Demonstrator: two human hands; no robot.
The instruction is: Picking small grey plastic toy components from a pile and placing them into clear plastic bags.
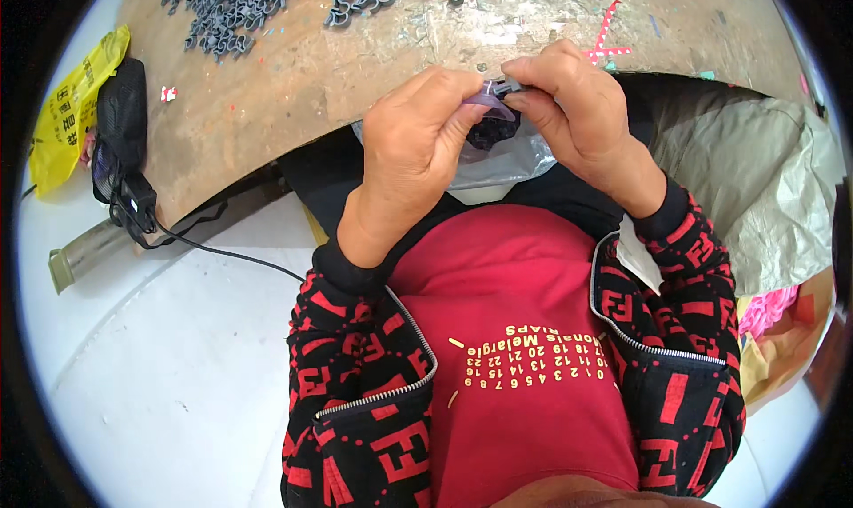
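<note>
Head view shows my left hand [418, 139] and my right hand [573, 108] pinched shut on one small grey plastic piece [499, 93], held between my fingertips at 12 o'clock from my chest. It looks very light, hard and a bit slippery, so I hold it by its thin ends. Just under it sits a clear bag [506, 157] with dark pieces. Further out at 11 o'clock, a pile of grey pieces [235, 10] lies on the brown table [284, 90].

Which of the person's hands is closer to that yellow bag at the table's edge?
Left. The left hand is on the yellow bag's side, though well apart from it across the wooden table. The right hand is farther off, pinching a small grey part with the left.
</note>
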